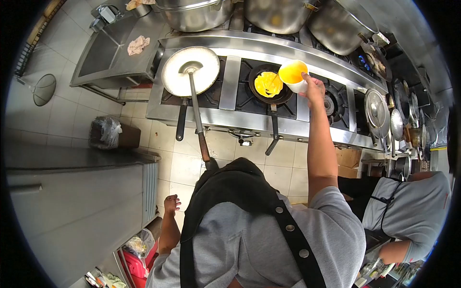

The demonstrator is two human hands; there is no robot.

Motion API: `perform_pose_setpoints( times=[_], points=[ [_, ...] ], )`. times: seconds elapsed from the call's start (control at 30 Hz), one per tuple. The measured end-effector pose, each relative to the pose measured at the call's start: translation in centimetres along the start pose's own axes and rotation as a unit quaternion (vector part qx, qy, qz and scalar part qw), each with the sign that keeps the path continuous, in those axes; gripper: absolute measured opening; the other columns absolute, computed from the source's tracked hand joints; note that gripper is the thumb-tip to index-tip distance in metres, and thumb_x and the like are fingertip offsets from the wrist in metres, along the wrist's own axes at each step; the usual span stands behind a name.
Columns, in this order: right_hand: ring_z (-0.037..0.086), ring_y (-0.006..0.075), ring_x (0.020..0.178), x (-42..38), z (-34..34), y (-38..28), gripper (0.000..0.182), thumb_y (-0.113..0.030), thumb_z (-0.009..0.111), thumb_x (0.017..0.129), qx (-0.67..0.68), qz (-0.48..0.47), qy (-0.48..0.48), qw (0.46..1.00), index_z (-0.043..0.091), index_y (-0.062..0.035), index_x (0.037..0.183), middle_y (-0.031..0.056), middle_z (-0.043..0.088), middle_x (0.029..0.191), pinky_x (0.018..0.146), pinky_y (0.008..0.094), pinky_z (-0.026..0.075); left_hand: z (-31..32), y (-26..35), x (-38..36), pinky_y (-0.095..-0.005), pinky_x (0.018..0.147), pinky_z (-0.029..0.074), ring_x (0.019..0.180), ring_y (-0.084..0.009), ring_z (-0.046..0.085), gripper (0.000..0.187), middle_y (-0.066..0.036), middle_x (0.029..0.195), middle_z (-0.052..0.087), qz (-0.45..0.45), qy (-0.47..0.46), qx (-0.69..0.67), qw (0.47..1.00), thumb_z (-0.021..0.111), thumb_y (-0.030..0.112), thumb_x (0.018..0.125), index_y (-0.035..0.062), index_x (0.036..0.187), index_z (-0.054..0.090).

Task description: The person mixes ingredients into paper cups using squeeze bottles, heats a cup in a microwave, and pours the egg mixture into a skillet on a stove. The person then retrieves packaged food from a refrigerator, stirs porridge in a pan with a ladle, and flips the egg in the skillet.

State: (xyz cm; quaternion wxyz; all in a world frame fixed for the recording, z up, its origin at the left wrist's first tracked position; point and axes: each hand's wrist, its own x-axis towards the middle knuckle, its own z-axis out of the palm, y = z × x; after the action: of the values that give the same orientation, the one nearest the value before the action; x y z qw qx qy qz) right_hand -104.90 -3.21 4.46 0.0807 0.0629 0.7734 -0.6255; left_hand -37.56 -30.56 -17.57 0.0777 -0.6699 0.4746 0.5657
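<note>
My right hand [314, 89] grips a white cup [298, 87] by its rim. Yellow liquid that looks like beaten egg coats the inside of the cup, which tilts left over the edge of a small black frying pan [272, 99]. In the pan lies a yellow, egg-like layer [267, 84] with dark gaps. The pan sits on a burner, its handle pointing towards me. My left hand [172, 203] hangs low at my side, fingers apart and holding nothing. Further left, a wide pan of white liquid [175, 79] has a long-handled ladle [196, 105] resting in it.
Large steel pots [194, 17] line the back of the stove. A blue flame [362, 59] burns at the back right. Strainers [377, 109] and pans hang at right. Another person [403, 206] stands behind on my right. A lined bin [106, 132] is on the left floor.
</note>
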Motion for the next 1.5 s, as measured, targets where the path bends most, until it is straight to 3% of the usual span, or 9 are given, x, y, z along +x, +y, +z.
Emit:
perform_pose_setpoints(
  times=[0.37,0.67,0.83,0.93,1.1,1.2,1.23,1.33,1.5],
  points=[
    [0.067,0.0246,0.076,-3.2,-1.6,-2.7,0.053,-0.034,0.07,0.08,0.184,0.055,-0.05,0.98,0.054,0.0059,0.111,0.0184,0.063,0.098,0.054,0.0309,0.057,-0.2,-0.7,-0.1,-0.0323,0.05,0.047,0.065,-0.0179,0.062,0.026,-0.004,0.082,0.061,-0.024,-0.006,0.021,0.999,0.052,0.029,0.091,0.0084,0.105,0.058],
    [0.06,0.0343,0.097,-2.1,-2.4,-1.6,0.068,-0.041,0.066,0.081,0.307,0.034,-0.113,0.944,0.039,0.0037,0.124,0.0246,0.052,0.108,0.073,0.0427,0.055,0.2,2.1,-0.1,-0.0313,0.049,0.045,0.063,-0.0162,0.06,0.023,-0.003,0.079,0.06,0.001,-0.017,0.051,0.999,0.049,0.025,0.091,0.0081,0.102,0.059],
    [0.061,0.0358,0.094,-2.3,-0.5,-0.1,0.065,-0.037,0.064,0.08,0.325,0.063,-0.12,0.936,0.037,0.0023,0.125,0.0256,0.054,0.109,0.072,0.0436,0.055,-0.4,4.8,1.9,-0.0391,0.055,0.048,0.065,-0.0225,0.062,0.019,-0.006,0.079,0.06,-0.007,-0.044,0.084,0.995,0.055,0.021,0.088,0.0067,0.099,0.062],
    [0.059,0.0376,0.099,-2.2,1.6,1.1,0.065,-0.036,0.062,0.082,0.322,0.077,-0.078,0.941,0.036,0.0011,0.129,0.018,0.041,0.128,0.072,0.046,0.054,-1.8,7.2,4.5,-0.0387,0.053,0.048,0.063,-0.0215,0.062,0.018,-0.005,0.076,0.059,0.018,-0.046,0.123,0.991,0.054,0.022,0.089,0.007,0.096,0.061],
    [0.053,0.0386,0.107,-4.9,4.0,0.0,0.065,-0.033,0.061,0.082,0.403,0.057,-0.023,0.913,0.032,0.0009,0.13,0.0146,0.041,0.123,0.073,0.0481,0.054,-6.9,11.2,10.6,-0.037,0.048,0.047,0.059,-0.0195,0.061,0.018,-0.005,0.075,0.06,0.108,-0.133,0.17,0.97,0.055,0.022,0.088,0.0067,0.097,0.061],
    [0.051,0.0393,0.109,-7.7,3.9,-1.5,0.061,-0.031,0.058,0.082,0.481,0.015,0.022,0.876,0.035,0.0029,0.127,0.0226,0.043,0.121,0.075,0.0478,0.054,-9.6,14.1,12.7,-0.0354,0.048,0.045,0.058,-0.0195,0.061,0.02,-0.004,0.073,0.059,0.055,-0.156,0.149,0.975,0.053,0.023,0.088,0.0068,0.095,0.06],
    [0.051,0.0401,0.109,-9.5,3.5,-2.2,0.062,-0.031,0.058,0.082,0.491,-0.002,0.029,0.871,0.034,0.0044,0.127,0.0252,0.043,0.121,0.077,0.048,0.054,-12.6,11.6,21.4,-0.0354,0.05,0.046,0.059,-0.0219,0.061,0.024,-0.006,0.075,0.06,-0.068,-0.306,0.057,0.948,0.054,0.026,0.088,0.0074,0.102,0.059],
    [0.055,0.0437,0.104,-15.9,0.9,-2.9,0.071,-0.033,0.059,0.08,0.499,-0.038,0.04,0.865,0.031,0.0084,0.13,0.0351,0.046,0.117,0.083,0.0487,0.054,-14.7,9.4,23.5,-0.0367,0.051,0.046,0.064,-0.0227,0.062,0.024,-0.008,0.081,0.062,-0.053,-0.233,0.197,0.951,0.056,0.026,0.088,0.0088,0.105,0.055],
    [0.061,0.0377,0.094,-31.6,-4.4,-2.7,0.052,-0.03,0.049,0.087,0.439,-0.064,0.184,0.877,0.039,0.0038,0.125,0.0301,0.055,0.112,0.08,0.0459,0.054,-11.3,15.7,23.8,-0.0368,0.051,0.046,0.065,-0.0225,0.062,0.024,-0.008,0.083,0.062,0.076,-0.305,0.474,0.822,0.056,0.026,0.088,0.0091,0.105,0.054]
  ],
)
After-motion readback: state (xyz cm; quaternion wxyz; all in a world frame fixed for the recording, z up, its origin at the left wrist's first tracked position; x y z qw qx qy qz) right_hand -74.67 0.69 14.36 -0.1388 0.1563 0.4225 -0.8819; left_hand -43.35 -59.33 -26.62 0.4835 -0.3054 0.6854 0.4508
